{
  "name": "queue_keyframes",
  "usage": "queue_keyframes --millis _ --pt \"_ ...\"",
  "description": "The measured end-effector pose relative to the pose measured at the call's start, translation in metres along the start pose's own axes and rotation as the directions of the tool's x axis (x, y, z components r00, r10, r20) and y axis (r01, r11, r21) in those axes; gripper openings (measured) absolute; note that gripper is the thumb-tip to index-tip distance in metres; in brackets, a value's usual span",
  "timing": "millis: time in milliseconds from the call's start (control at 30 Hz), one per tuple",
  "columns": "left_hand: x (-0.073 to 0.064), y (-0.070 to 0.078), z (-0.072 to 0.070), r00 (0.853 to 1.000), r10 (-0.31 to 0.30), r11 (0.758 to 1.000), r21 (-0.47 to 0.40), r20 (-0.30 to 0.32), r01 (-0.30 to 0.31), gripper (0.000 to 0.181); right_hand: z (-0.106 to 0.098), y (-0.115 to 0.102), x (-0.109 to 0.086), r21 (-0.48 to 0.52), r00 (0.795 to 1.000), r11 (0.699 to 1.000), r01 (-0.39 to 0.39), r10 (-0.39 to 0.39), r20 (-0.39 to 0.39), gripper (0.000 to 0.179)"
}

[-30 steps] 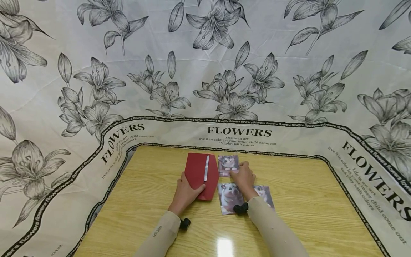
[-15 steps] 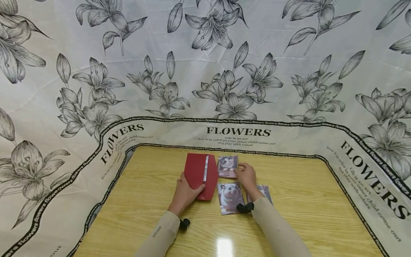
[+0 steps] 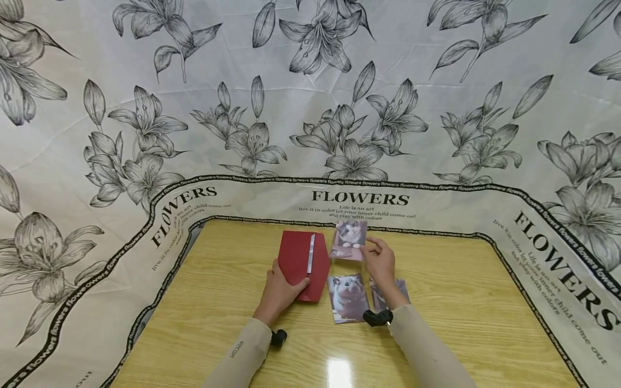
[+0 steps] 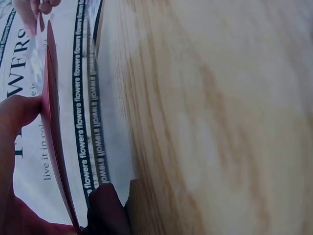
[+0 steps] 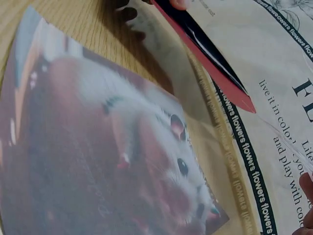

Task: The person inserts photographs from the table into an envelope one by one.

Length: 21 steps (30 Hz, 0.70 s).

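My left hand (image 3: 278, 288) grips the near left side of a red envelope (image 3: 295, 253), thumb across its front. A narrow pale strip (image 3: 311, 253) shows on that front. In the left wrist view the envelope (image 4: 53, 117) stands nearly edge-on, with the thumb (image 4: 22, 110) against it. My right hand (image 3: 380, 264) pinches the right edge of a kitten picture card (image 3: 349, 240), raised and tilted up at the back of the table. In the right wrist view only the fingers (image 5: 307, 205) show at the right edge, and the envelope (image 5: 210, 68) gapes along one side.
A hamster picture card (image 3: 348, 299) lies on the wooden table (image 3: 218, 323) and fills much of the right wrist view. Beside it another picture card (image 3: 380, 299) is partly hidden under my right wrist. A flower-printed cloth (image 3: 252, 199) surrounds the table's back and sides.
My right hand has taken hold of the kitten card's right edge and lifted it up off the table, shifting slightly right. The left hand and envelope have stayed in place.
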<state>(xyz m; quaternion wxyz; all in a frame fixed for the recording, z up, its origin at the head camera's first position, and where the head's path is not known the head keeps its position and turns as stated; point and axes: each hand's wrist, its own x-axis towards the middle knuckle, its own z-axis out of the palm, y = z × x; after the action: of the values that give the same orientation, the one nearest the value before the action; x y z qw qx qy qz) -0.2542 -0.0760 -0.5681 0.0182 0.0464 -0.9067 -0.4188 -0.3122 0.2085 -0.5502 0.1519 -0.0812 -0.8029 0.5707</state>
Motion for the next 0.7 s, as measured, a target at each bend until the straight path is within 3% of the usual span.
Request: queue_keyframes --millis 300,700 --pt "-0.001 0.000 -0.001 1.000 0.010 1.000 -0.003 -0.008 -0.010 0.115 0.003 -0.013 -0.015 0.090 0.998 0.996 0.001 -0.007 0.065 0.037" --pt "0.000 0.001 0.001 1.000 -0.001 1.000 -0.003 -0.003 0.001 0.116 0.020 -0.013 -0.032 0.086 0.989 0.996 -0.012 -0.001 0.148 0.037"
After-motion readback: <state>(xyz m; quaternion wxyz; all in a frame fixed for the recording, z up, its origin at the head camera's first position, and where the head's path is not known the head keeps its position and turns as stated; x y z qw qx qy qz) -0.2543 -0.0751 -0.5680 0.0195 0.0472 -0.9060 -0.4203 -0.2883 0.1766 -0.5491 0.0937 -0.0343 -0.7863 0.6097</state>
